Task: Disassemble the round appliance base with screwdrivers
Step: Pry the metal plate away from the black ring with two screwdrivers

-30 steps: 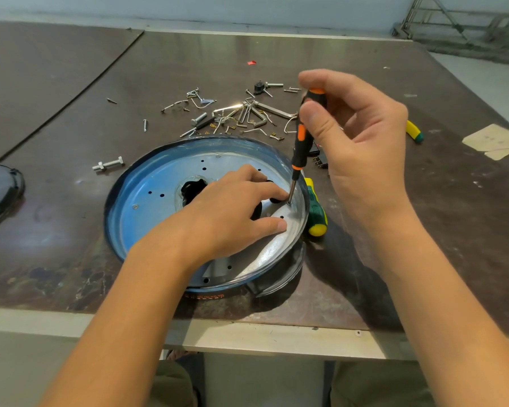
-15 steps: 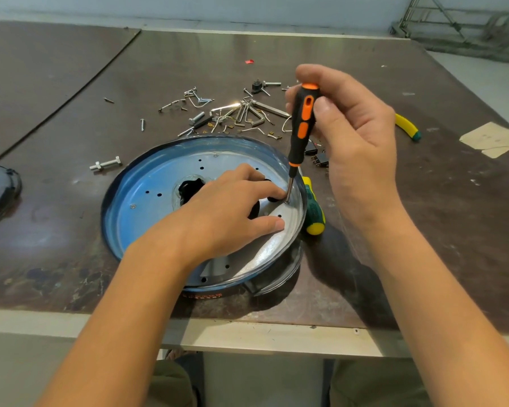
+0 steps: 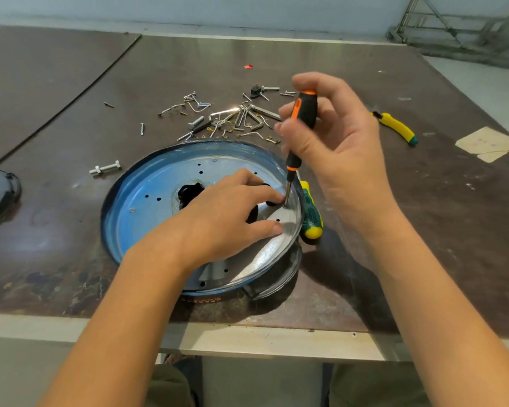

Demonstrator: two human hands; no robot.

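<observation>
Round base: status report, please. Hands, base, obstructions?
Right hand grips orange-black screwdriver, tip down on round base. Left hand presses it. Green screwdriver beside rim, not obstructing.

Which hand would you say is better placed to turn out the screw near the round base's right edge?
The right hand: it grips the black-and-orange screwdriver, whose tip sits on that screw. The left hand rests on the round blue metal base, apparently steadying it.
</observation>
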